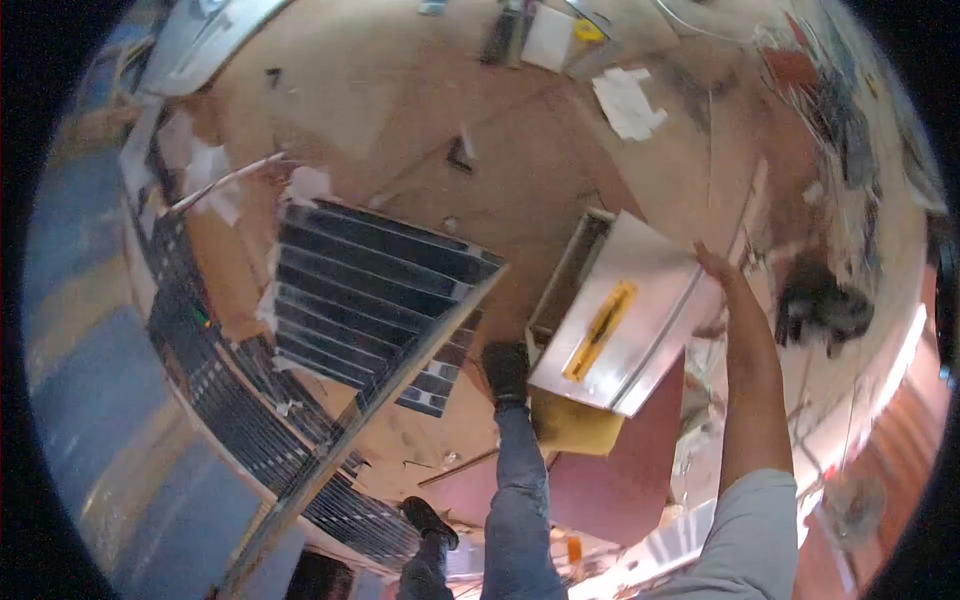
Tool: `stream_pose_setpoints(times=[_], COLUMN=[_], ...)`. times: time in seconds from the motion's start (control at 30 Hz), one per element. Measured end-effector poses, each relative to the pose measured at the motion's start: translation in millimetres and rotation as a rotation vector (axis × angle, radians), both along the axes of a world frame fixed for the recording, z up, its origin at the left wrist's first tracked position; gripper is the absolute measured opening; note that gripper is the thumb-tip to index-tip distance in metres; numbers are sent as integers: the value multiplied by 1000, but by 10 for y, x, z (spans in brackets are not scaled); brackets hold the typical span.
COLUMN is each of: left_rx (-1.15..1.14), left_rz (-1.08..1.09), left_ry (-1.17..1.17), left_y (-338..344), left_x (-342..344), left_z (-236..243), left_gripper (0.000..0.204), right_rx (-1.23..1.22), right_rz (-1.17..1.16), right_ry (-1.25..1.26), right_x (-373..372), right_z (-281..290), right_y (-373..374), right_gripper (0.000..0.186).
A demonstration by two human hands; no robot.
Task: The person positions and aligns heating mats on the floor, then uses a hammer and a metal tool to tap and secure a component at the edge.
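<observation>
A silver sheet-metal box (655, 300) stands tilted right of the middle, with a yellow strip (600, 330) on its top face. Its far-left side shows a dark, open-looking recess. My right hand (712, 285) grips the box's right edge, with the fingers partly blurred and hidden against the metal. A yellow panel (580, 425) shows under the near end of the box. My left hand is out of the picture.
Left of the box lies a dark slatted panel (350, 290), crossed by a long bar (370, 395). Black striped panels (255, 430) curve along the left. A black object (825, 305) lies right, white paper (630, 103) at the far side. My shoes (505, 370) are on the floor beside the box.
</observation>
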State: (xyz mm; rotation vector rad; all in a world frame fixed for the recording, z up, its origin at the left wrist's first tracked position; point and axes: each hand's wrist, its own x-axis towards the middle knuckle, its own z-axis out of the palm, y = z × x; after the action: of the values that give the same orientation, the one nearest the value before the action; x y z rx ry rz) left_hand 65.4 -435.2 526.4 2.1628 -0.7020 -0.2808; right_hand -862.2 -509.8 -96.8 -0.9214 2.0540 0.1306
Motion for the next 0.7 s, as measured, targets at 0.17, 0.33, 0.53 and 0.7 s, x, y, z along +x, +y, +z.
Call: stream_pose_setpoints(times=[0.17,0.33,0.53,0.7], left_rx=[-123,-156,-392,-278], left_rz=[171,81,-41,-146], left_ry=[-237,-130,140,475], left_y=[-236,-1,-552,-209], left_x=[-173,389,-366,-53], left_z=[178,-542,-95,73], left_gripper=[75,48,39,27], right_rx=[-128,-430,-406,-355], right_rz=[-128,-252,-353,-336], right_ry=[61,185,142,-445], right_x=[161,-1035,1420,4649], right_z=[-320,-585,629,2183], right_y=[463,683,2222,2256], right_gripper=[69,50,48,33])
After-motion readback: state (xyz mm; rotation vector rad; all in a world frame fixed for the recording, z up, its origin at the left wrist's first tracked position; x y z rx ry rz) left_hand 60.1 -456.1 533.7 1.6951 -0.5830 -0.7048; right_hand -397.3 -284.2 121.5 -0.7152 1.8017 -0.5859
